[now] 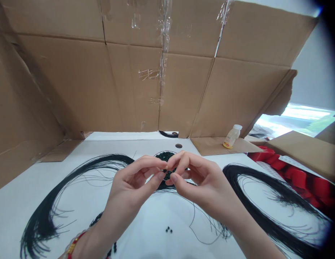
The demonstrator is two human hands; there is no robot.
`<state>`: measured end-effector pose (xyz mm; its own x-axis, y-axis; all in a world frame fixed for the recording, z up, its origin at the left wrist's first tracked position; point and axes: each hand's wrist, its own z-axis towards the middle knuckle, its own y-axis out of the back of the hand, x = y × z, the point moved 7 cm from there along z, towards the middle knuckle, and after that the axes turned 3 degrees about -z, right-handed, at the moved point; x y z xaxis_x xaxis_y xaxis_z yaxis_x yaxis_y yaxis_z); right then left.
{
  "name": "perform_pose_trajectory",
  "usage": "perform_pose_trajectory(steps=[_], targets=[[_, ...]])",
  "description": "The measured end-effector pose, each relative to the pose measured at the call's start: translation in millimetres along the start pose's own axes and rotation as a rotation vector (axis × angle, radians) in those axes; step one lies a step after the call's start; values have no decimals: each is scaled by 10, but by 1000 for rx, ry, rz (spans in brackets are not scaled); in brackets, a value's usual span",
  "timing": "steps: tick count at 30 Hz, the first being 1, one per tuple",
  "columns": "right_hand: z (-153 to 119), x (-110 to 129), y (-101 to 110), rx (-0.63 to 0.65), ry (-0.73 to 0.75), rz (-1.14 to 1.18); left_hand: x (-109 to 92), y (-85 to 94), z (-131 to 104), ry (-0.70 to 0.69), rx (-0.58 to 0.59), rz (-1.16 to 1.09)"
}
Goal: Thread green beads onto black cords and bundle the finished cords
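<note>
My left hand (131, 185) and my right hand (204, 178) meet over the middle of the white table, thumbs and index fingertips pinched almost together. Something tiny and dark shows between the fingertips, too small and hidden to make out. Right behind the fingers lies a round heap of small dark green beads (164, 155), partly covered by them. Part of a bundle of black cords (163, 186) shows under the hands, with thin strands (193, 216) trailing to the right. Several loose dark beads (169, 229) lie nearer to me.
Curved bundles of black cord lie at left (59, 187) and right (244, 201). A cardboard screen (135, 86) rises at the back and left. A small bottle (232, 137) stands on a cardboard flap. At far right, red items (295, 178) fill a box.
</note>
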<state>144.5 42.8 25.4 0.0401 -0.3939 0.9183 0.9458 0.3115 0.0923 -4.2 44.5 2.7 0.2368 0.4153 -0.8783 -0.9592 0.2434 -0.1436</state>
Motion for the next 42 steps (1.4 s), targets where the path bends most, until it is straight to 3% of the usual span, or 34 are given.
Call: perform_pose_trajectory(steps=[7,18,24,28,32,42], targets=[[-24,81,4,4,107,-163,-15,10,2,-9,3,9],[6,39,8,27,56,-55,12,-35,4,43,45,-106],[-9,106,39,33,151,-270,41,25,18,86,-16,-95],[-20,102,95,-39,190,-413,69,80,12,115,-71,-64],[-12,39,122,-102,137,-302,97,73,6,130,-71,-79],[27,13,155,-75,107,-279,3,89,45,78,-50,77]])
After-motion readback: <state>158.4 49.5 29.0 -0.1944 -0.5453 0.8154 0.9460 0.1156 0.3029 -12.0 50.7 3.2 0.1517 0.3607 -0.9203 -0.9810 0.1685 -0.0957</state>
